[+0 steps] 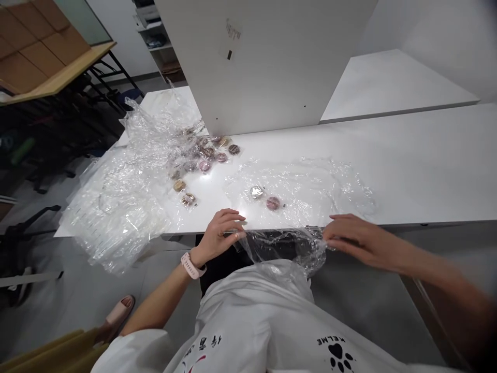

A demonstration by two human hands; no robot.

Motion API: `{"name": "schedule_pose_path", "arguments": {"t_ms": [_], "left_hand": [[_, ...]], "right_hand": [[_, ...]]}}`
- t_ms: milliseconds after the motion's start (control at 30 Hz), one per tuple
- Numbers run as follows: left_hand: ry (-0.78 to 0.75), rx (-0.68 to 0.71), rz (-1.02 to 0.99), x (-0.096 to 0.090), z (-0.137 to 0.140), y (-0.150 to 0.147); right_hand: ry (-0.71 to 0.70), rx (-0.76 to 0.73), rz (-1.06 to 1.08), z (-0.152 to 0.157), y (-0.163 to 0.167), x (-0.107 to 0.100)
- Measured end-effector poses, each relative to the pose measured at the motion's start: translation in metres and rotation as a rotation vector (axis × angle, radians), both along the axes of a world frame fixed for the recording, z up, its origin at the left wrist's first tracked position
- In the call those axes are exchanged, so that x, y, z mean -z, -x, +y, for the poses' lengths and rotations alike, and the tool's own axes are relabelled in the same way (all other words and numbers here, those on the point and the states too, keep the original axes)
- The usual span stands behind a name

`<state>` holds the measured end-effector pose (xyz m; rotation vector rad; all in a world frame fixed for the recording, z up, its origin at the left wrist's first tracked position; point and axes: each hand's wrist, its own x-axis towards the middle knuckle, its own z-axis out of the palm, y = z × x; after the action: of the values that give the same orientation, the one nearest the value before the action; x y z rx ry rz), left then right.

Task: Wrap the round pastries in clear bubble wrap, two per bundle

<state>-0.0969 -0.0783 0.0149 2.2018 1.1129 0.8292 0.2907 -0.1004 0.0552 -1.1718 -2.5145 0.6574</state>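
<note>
A large clear plastic bag (310, 181) lies crumpled on the white table (419, 171), its near part hanging over the front edge towards my lap. My left hand (219, 235), with a pink watch on the wrist, pinches the bag's left edge between thumb and fingers. At the right, my right hand (351, 238) grips gathered film just in front of the table edge. Two small wrapped round pieces, one shiny and pale (257, 192) and one pink (273, 203), rest in or under the clear film; I cannot tell which.
Left on the table, several wrapped round pieces (205, 155) in pink, brown and yellow lie beside a big heap of clear plastic bags (128, 181), which overhangs the edge. A tall white panel (267, 67) stands behind. Another person's slippered foot (120, 311) shows at lower left.
</note>
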Motion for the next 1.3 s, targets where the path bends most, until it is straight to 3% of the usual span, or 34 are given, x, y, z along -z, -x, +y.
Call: {"name": "schedule_pose_path", "arguments": {"t_ms": [100, 167, 267, 367, 433, 500, 600, 667, 800, 967, 1033, 1167, 1233, 1300], "left_hand": [[0.175, -0.21, -0.144, -0.016, 0.027, -0.018], [0.244, -0.357, -0.112, -0.022, 0.056, -0.029], [0.275, -0.544, 0.08, -0.02, 0.094, -0.038], [0.047, -0.688, 0.203, -0.012, 0.099, -0.04], [-0.176, -0.629, 0.166, -0.007, 0.085, -0.041], [-0.275, -0.354, 0.162, -0.003, 0.068, -0.044], [-0.208, 0.058, 0.289, 0.002, 0.061, -0.05], [-0.137, 0.126, 0.373, 0.006, 0.069, -0.052], [-0.058, 0.062, 0.401, 0.012, 0.082, -0.045], [-0.023, -0.044, 0.316, 0.002, 0.067, -0.033], [0.073, -0.099, 0.275, -0.005, 0.07, -0.031], [0.322, -0.173, 0.319, -0.012, 0.105, -0.036], [0.284, -0.249, 0.434, -0.011, 0.12, -0.041], [0.08, -0.331, 0.534, -0.01, 0.121, -0.047]], "right_hand": [[0.207, -0.003, -0.01, 0.059, -0.007, -0.03], [0.215, 0.12, -0.035, 0.103, -0.007, -0.039], [0.027, 0.373, -0.083, 0.149, 0.006, -0.031], [-0.257, 0.555, -0.055, 0.147, 0.027, -0.01], [-0.378, 0.498, 0.029, 0.122, 0.043, 0.005], [-0.38, 0.272, 0.081, 0.093, 0.058, 0.021], [-0.291, 0.012, -0.031, 0.065, 0.076, 0.042], [-0.273, 0.002, -0.117, 0.062, 0.08, 0.053], [-0.296, 0.046, -0.108, 0.068, 0.074, 0.065], [-0.311, 0.11, -0.044, 0.059, 0.064, 0.058], [-0.21, 0.159, -0.002, 0.065, 0.062, 0.049], [0.145, 0.245, 0.095, 0.108, 0.06, 0.034], [0.218, 0.285, 0.037, 0.132, 0.063, 0.032], [0.143, 0.331, -0.111, 0.144, 0.068, 0.031]]}}
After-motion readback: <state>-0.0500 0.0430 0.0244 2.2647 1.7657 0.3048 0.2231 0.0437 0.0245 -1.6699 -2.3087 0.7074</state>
